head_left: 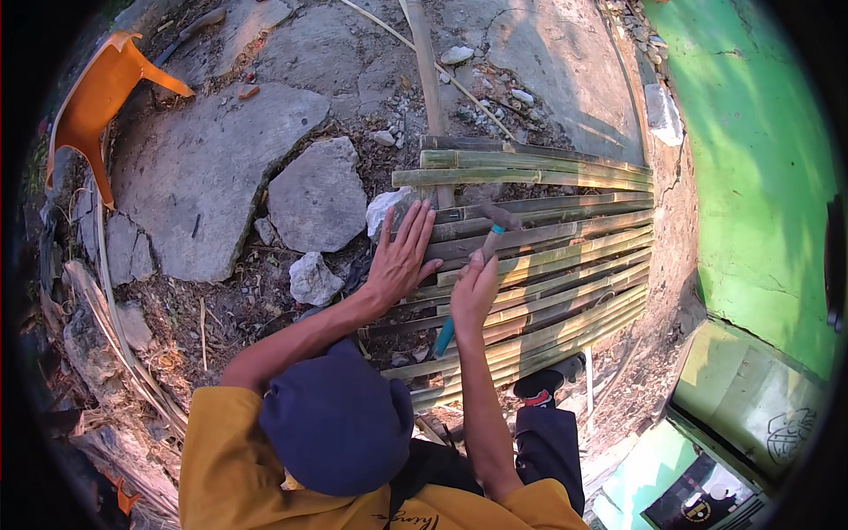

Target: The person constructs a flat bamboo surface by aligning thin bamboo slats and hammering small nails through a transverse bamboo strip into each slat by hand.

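A row of split bamboo strips (565, 231) lies side by side in front of me, some green and some dark brown. My left hand (400, 258) rests at the left ends of the dark strips, fingers stretched out flat and thumb apart. A hammer (494, 240) with a teal grip is held in my right hand (474, 299), whose fingers wrap round its handle. The hammer's head is over the dark strips, right of my left fingertips; whether it touches them I cannot tell. A long pole (428, 75) runs under the strips' left ends, and any nail is too small to see.
White stones (315, 279) and broken concrete slabs (318, 194) lie to the left. An orange plastic chair (93, 110) is tipped over at the far left. A green wall (751, 159) bounds the right, with a pale green cabinet (742, 389) at lower right.
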A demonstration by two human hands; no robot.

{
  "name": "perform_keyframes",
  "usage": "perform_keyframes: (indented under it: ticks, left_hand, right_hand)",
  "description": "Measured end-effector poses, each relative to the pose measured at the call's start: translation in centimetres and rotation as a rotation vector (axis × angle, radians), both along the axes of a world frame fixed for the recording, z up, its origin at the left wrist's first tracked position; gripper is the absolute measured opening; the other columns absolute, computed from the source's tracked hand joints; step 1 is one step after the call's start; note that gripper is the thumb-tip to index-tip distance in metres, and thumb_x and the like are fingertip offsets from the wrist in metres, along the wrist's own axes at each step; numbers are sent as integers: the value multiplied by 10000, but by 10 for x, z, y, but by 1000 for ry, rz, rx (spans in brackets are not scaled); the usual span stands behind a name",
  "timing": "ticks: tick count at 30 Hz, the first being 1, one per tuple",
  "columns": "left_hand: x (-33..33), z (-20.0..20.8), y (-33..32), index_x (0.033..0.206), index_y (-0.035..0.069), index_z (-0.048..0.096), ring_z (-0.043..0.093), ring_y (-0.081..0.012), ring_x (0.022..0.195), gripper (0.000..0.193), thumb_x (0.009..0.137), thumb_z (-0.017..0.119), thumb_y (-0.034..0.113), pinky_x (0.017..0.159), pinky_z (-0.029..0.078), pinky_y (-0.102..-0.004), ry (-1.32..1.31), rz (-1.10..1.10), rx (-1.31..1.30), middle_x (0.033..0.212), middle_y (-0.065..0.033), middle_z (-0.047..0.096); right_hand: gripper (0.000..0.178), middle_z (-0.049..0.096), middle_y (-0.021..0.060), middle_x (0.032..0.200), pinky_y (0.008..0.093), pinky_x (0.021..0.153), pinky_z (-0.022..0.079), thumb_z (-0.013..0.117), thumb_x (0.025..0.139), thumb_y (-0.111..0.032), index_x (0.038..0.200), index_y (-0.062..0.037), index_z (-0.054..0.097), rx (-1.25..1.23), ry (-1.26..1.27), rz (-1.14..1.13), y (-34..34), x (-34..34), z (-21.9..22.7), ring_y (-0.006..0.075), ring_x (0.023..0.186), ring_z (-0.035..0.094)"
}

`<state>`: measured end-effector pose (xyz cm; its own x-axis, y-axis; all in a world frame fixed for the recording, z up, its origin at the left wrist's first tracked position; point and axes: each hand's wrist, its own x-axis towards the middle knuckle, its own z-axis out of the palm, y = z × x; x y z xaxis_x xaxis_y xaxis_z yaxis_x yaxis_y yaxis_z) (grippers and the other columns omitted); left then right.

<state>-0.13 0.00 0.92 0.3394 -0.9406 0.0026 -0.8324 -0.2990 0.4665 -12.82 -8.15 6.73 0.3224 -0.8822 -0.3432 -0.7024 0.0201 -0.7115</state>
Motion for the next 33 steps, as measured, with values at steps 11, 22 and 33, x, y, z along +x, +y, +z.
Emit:
perform_keyframes:
  ticks: [11, 22, 33]
  left_hand:
    - [2, 0, -2, 1657, -41, 261, 183, -310, 1645, 938, 1001, 591, 543, 1324, 52, -605, 1, 15, -28, 1744, -184, 262]
    - [0, 3, -1, 1644, -53, 285, 184, -302, 1644, 927, 1001, 583, 544, 1330, 58, -596, -28, -13, -26, 1742, -192, 261]
    - [2, 6, -4, 1646, -67, 267, 169, -323, 1648, 892, 1041, 544, 526, 1320, 29, -599, -55, -65, -12, 1746, -212, 243]
  right_hand:
    - [314, 678, 356, 864, 576, 673, 503, 488, 1122, -231, 1200, 72, 521, -392, -125, 9, 7, 19, 13, 578, 851, 668]
    - [311, 693, 351, 873, 613, 687, 494, 495, 1114, -245, 1200, 51, 533, -119, 74, 50, 11, 9, 2, 564, 879, 680]
    - [328, 686, 332, 858, 596, 702, 495, 527, 1101, -275, 1118, 47, 586, -148, 152, 75, -11, -5, -4, 589, 905, 653]
